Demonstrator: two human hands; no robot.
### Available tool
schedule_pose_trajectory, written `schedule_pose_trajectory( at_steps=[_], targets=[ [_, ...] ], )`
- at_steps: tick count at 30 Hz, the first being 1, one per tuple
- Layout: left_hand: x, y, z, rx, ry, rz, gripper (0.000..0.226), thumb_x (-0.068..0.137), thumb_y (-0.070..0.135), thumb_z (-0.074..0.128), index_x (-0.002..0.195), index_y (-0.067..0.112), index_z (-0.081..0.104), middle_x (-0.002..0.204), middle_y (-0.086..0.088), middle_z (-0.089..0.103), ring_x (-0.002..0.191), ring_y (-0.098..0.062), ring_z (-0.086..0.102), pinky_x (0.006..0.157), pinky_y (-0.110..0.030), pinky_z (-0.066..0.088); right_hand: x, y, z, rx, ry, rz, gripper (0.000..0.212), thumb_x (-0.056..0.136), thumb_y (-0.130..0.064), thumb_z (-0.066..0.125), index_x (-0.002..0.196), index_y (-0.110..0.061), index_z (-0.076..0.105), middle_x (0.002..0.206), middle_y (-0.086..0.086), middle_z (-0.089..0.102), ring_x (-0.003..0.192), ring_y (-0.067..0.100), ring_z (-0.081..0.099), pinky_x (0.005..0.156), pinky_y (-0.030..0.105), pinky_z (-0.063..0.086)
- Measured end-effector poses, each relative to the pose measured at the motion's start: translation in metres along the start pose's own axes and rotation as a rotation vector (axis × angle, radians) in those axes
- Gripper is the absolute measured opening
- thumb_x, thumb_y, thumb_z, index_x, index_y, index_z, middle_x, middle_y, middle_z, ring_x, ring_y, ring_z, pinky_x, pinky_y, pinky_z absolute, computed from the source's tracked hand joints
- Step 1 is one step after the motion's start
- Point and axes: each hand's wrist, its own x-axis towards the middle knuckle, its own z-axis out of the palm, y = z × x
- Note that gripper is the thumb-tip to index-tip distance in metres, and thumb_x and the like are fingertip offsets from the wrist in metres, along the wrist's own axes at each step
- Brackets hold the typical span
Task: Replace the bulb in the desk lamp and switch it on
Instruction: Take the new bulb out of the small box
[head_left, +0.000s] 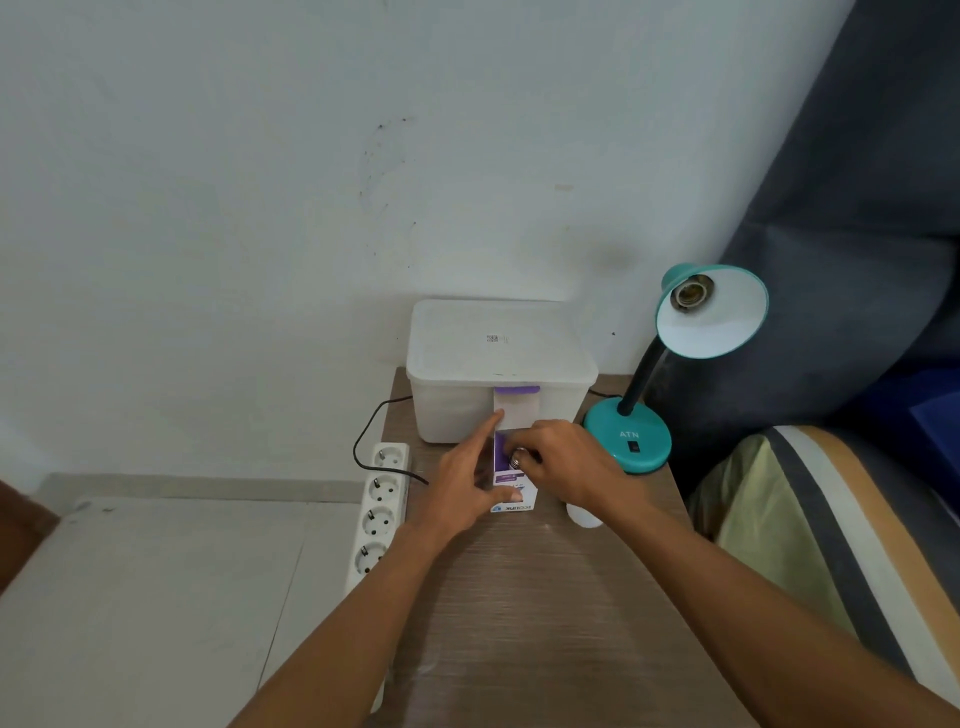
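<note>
- Wood-grain table (545, 613) ran up from the bottom of the view to a white wall, with the person's two bare forearms reaching across it.
- Behind the hands stood a lidded translucent storage box (498, 364), set against the wall.
- To its right was the teal desk lamp (631, 441), its base on the table's right edge; the shade tilted toward the camera and its socket (693, 292) showed bare, with no bulb in it.
- Along the table's left edge lay a white power strip (382, 512), a black cord plugged into it.
- Between the hands lay the bulb carton (511, 488), white and purple, its end flap open toward the storage box.
- Left hand (467, 483) rested against the carton's left side, fingers straight and together.
- Right hand (563, 467) had its fingers curled round the metal screw base of the new bulb (518, 459) at the carton's mouth.
- Just under the right wrist, a white rounded object (584, 514) sat partly hidden; it could not be identified.
</note>
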Motion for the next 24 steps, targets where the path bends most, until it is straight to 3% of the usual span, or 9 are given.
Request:
schedule_pose_trajectory(
  at_steps=[7, 12, 14, 19, 24],
  targets=[
    [0.0, -0.001, 0.0, 0.033, 0.004, 0.001, 0.114, 0.069, 0.021, 0.095, 0.157, 0.047, 0.026, 0.139, 0.005, 0.062, 0.123, -0.009, 0.064, 0.103, -0.04, 0.056, 0.005, 0.001, -0.008, 0.049, -0.112, 0.019, 0.02, 0.094, -0.02, 0.062, 0.109, -0.023, 0.075, 0.087, -0.002, 0.073, 0.071, 0.008, 0.063, 0.063, 0.021, 0.05],
    [0.0, -0.001, 0.002, 0.023, 0.007, 0.001, 0.115, 0.07, 0.017, 0.095, 0.157, 0.045, 0.026, 0.143, 0.0, 0.058, 0.123, -0.009, 0.063, 0.102, -0.036, 0.057, 0.014, 0.001, -0.011, 0.046, -0.192, 0.05, 0.025, 0.089, -0.019, 0.069, 0.114, -0.021, 0.073, 0.091, 0.0, 0.073, 0.077, 0.011, 0.067, 0.074, 0.033, 0.059],
    [0.0, -0.002, 0.002, 0.015, 0.009, 0.004, 0.114, 0.07, 0.016, 0.094, 0.158, 0.043, 0.027, 0.142, 0.0, 0.059, 0.12, -0.007, 0.065, 0.099, -0.031, 0.058, 0.014, 0.002, -0.008, 0.064, -0.178, 0.064, 0.025, 0.09, -0.02, 0.069, 0.114, -0.019, 0.073, 0.092, 0.001, 0.073, 0.076, 0.01, 0.065, 0.073, 0.031, 0.059],
    [0.0, -0.005, 0.001, 0.021, 0.017, 0.004, 0.114, 0.07, 0.021, 0.095, 0.157, 0.045, 0.025, 0.137, 0.003, 0.062, 0.113, -0.006, 0.067, 0.096, -0.034, 0.06, 0.003, 0.006, 0.001, 0.072, -0.013, 0.076, 0.03, 0.092, -0.023, 0.061, 0.12, -0.014, 0.067, 0.105, 0.004, 0.067, 0.087, 0.013, 0.06, 0.076, 0.027, 0.054],
    [0.002, -0.002, 0.002, 0.056, 0.027, 0.0, 0.116, 0.066, 0.029, 0.096, 0.156, 0.048, 0.026, 0.142, 0.004, 0.06, 0.125, -0.013, 0.062, 0.102, -0.043, 0.057, -0.002, -0.001, 0.003, 0.155, 0.282, 0.074, 0.027, 0.094, -0.021, 0.058, 0.121, -0.017, 0.064, 0.109, -0.003, 0.061, 0.097, 0.01, 0.054, 0.079, 0.019, 0.043]
  ],
)
